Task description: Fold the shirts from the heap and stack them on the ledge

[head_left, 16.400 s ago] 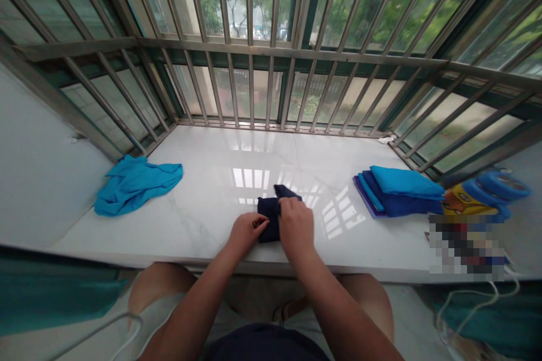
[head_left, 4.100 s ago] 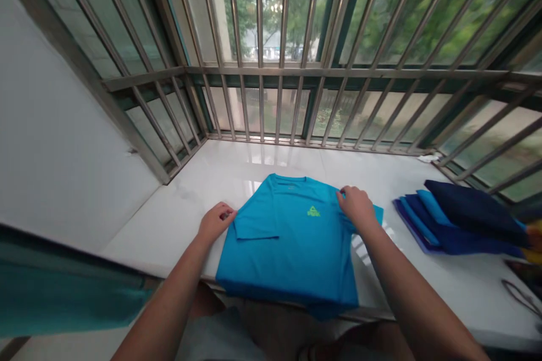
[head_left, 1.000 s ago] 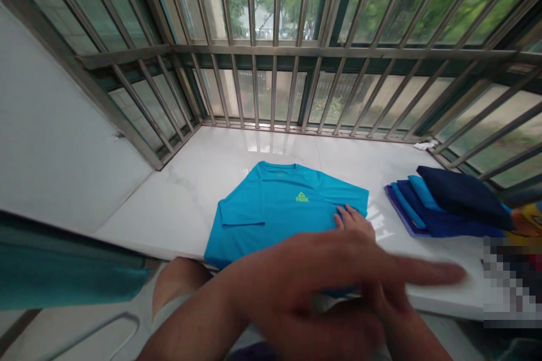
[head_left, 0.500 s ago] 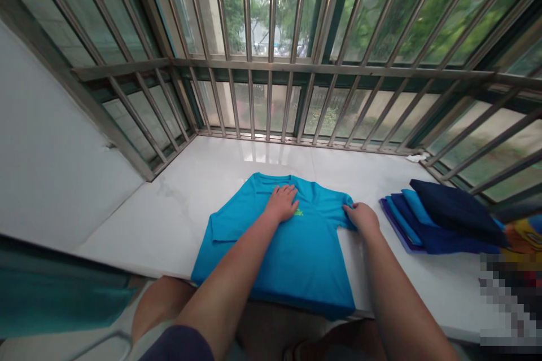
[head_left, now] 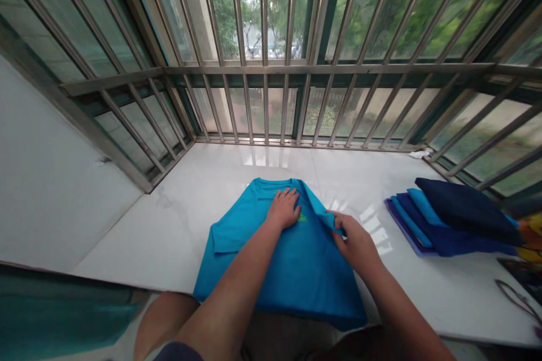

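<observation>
A bright blue T-shirt [head_left: 305, 271] lies spread on the white ledge, its neckline toward the window and its hem hanging over the front edge. The left sleeve is folded inward on the body. My left hand [head_left: 284, 207] rests flat on the chest with fingers spread, partly covering a small green print. Pinched in my right hand [head_left: 351, 237] is the right sleeve [head_left: 328, 219], lifted and drawn in over the shirt's side. My right thumb and fingers are closed on its cloth.
To the right sits a stack of folded blue and purple clothes [head_left: 449, 220], with a yellow and orange item [head_left: 531, 234] beside it. A dark item with a thin cord [head_left: 514, 296] lies nearer. Metal window bars [head_left: 266, 107] stand behind the white ledge [head_left: 169, 225].
My right hand has moved left, carrying the sleeve from outstretched to folded in over the shirt's side. My left hand stays on the chest. The view has shifted slightly.
</observation>
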`<state>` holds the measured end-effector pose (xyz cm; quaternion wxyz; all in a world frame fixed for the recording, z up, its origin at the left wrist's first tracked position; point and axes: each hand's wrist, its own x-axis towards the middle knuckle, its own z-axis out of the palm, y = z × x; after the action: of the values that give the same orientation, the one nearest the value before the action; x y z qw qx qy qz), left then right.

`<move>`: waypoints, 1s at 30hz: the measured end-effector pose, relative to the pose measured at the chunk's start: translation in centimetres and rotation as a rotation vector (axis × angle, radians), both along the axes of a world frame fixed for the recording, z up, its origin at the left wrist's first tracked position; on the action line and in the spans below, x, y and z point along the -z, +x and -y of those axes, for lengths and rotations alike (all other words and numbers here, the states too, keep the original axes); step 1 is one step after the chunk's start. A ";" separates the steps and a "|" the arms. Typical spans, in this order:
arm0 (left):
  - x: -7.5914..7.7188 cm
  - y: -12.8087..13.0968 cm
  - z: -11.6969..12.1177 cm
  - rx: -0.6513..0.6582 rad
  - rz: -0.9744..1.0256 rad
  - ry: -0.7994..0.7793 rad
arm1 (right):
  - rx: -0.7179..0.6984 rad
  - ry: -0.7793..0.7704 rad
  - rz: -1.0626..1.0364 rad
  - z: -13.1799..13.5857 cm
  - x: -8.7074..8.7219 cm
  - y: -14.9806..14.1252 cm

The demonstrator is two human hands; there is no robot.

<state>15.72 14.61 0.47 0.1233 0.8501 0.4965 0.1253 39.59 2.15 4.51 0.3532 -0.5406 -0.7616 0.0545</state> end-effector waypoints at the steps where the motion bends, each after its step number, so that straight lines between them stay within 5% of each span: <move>1: 0.0 0.0 0.0 0.003 0.009 -0.007 | -0.105 0.021 0.074 1.0 0.4 -0.4; 4: 0.2 0.2 -0.2 0.000 0.052 -0.017 | -0.277 0.006 0.284 3.2 2.0 -1.0; 8: 0.5 0.2 -0.6 -0.033 0.106 -0.016 | -0.296 -0.097 0.379 4.9 3.5 -1.3; 15: 0.6 -0.5 -1.4 -0.066 0.252 0.026 | -0.233 -0.253 0.268 6.9 1.9 -2.5; 22: 1.3 -0.3 -1.2 -0.082 0.189 0.004 | 0.248 -0.195 0.280 2.5 0.7 -0.6; 26: 1.2 0.0 -0.7 -0.080 0.108 0.034 | 0.034 -0.159 0.314 1.0 1.2 -2.4; 30: 0.9 0.2 -0.9 -0.043 0.022 0.044 | -0.103 -0.264 0.390 2.3 2.8 -6.1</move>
<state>15.88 15.53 -0.41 0.1075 0.8404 0.5102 0.1481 33.47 -0.10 1.76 0.1224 -0.5425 -0.8284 0.0660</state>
